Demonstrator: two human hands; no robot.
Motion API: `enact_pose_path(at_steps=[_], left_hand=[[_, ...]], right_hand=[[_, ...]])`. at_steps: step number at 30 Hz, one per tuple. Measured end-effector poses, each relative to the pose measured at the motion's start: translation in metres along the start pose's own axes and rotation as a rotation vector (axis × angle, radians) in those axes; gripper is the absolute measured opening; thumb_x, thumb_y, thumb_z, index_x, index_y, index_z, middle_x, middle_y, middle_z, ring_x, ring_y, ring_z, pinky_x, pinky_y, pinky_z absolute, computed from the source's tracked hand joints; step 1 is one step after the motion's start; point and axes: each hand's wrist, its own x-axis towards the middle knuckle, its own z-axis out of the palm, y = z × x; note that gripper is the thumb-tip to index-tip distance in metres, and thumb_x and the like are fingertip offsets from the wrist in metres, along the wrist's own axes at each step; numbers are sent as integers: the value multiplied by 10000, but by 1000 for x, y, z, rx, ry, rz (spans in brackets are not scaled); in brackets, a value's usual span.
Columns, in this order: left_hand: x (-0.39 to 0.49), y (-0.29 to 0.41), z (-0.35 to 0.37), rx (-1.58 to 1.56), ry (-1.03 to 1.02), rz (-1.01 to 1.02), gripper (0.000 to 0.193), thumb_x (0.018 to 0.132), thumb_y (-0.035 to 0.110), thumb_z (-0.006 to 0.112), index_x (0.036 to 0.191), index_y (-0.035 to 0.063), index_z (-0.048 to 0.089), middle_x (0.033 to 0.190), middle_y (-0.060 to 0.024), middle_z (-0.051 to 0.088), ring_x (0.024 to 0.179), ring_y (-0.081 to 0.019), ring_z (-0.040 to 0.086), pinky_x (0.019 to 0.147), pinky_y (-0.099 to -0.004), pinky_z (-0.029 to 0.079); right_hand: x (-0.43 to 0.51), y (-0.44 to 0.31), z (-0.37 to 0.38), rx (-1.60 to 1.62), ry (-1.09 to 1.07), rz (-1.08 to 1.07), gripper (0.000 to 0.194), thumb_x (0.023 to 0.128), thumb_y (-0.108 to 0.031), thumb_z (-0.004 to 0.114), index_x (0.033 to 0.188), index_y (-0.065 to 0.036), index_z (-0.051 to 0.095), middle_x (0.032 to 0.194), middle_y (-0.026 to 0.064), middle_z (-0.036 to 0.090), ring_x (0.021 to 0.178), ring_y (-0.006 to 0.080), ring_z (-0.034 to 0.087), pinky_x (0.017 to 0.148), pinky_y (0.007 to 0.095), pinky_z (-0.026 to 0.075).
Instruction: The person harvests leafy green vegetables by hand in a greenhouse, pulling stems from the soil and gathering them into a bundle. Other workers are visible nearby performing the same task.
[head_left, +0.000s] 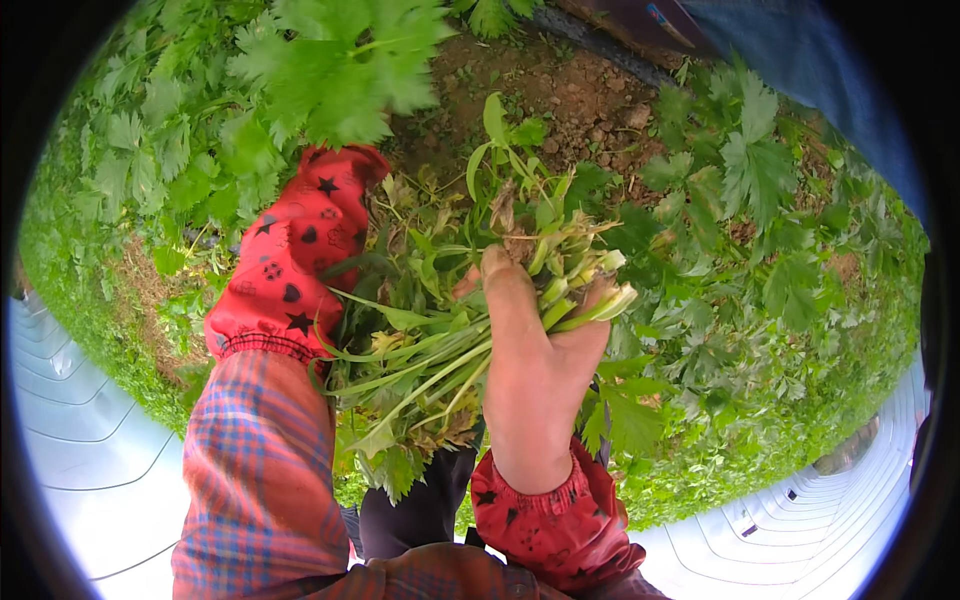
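Note:
My right hand (532, 360) grips a thick bunch of cut green stalks (559, 300), its thumb across the top. The pale cut ends point to the right. Long grass-like stems and leaves, some yellowed or brown, hang from the bunch towards the lower left. My left arm, in a red patterned sleeve cover (281, 262), reaches up the left side beside the bunch; my left hand is hidden behind foliage. A fingertip (466, 282) shows among the leaves left of my right thumb; which hand it belongs to is unclear.
Leafy celery-like plants (750, 262) grow on both sides. Large leaves (341, 64) hang close at the top. Brown soil (547, 97) and a dark pipe (600, 45) lie beyond the bunch. Blue fabric (817, 67) is at the upper right. Pale sheeting (780, 540) borders the plants.

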Motion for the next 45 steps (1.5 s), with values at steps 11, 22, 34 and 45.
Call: enact_pose_path(at_steps=[11, 22, 34, 45], left_hand=[[-23, 102, -59, -261, 6, 652, 207, 833, 166, 561, 970, 29, 633, 849, -155, 673, 766, -345, 653, 679, -438, 529], [-9, 100, -157, -62, 166, 118, 263, 805, 180, 603, 946, -20, 698, 902, -239, 677, 912, -410, 668, 759, -486, 555], [7, 104, -135, -207, 18, -329, 355, 879, 200, 574, 1176, 6, 561, 1132, -211, 660, 1058, -341, 653, 872, -443, 530], [-18, 98, -113, 112, -39, 568, 222, 830, 74, 547, 970, 73, 720, 949, -168, 698, 874, -324, 684, 739, -414, 568]], right_hand=[[4, -11, 4, -28, 8, -22, 131, 878, 12, 600, 1009, 4, 594, 888, 28, 637, 771, 101, 573, 711, 263, 456], [3, -3, 14, -48, -6, -12, 107, 874, 6, 616, 980, 5, 600, 874, 14, 639, 761, 88, 561, 712, 254, 446], [6, -1, 22, -78, -22, 11, 193, 869, 56, 596, 1056, 17, 566, 915, 38, 629, 772, 91, 576, 696, 247, 472], [7, -2, 25, -138, -30, 6, 137, 883, -3, 615, 1017, 8, 587, 850, 45, 638, 722, 98, 568, 670, 261, 453]])
